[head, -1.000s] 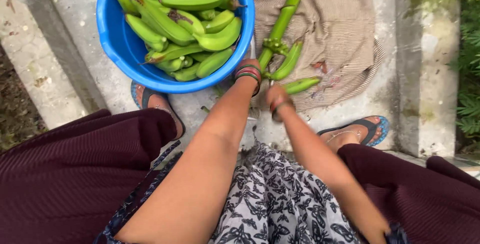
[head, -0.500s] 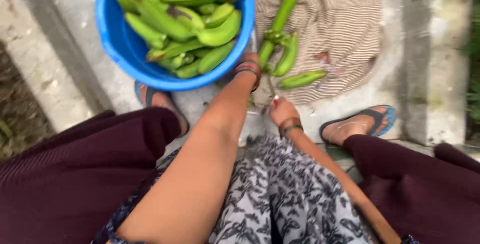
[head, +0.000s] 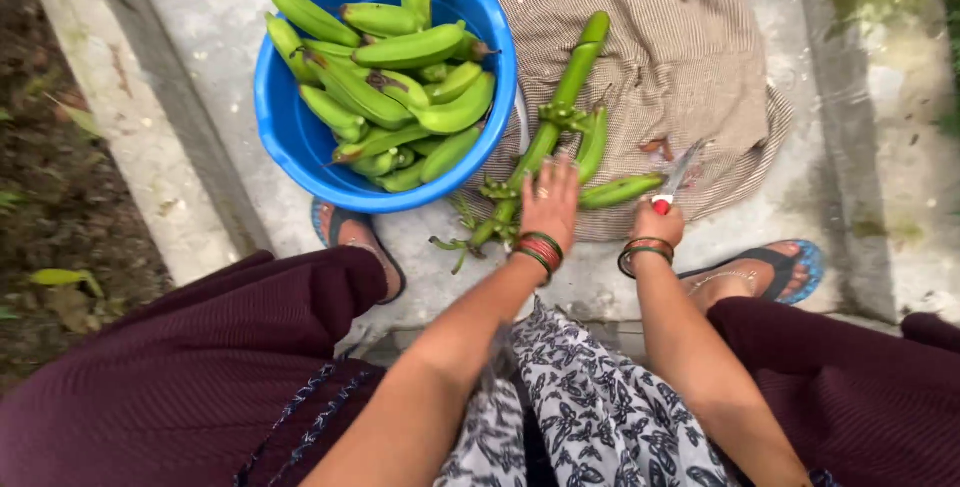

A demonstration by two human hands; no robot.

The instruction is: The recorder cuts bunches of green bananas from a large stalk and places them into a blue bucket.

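My left hand (head: 548, 202) rests on the lower end of a green plantain stalk (head: 545, 137) that lies on a striped brown cloth (head: 690, 57). A few green plantains (head: 620, 190) still hang from the stalk. My right hand (head: 657, 222) grips a knife (head: 675, 177) with a red handle, its blade pointing up and away, just right of the loose plantain. A blue plastic tub (head: 290, 132) at the upper left is filled with several cut green plantains (head: 400, 87).
I sit on a concrete step with both feet in blue sandals (head: 790, 262) on the concrete floor (head: 860, 147). A raised concrete curb (head: 130, 137) and soil with leaves run along the left. Maroon fabric and a patterned skirt cover my lap.
The view has tilted down and pulled back. My left hand moved from near the tub's rim onto the stalk, and my right hand now shows the knife with its blade raised.
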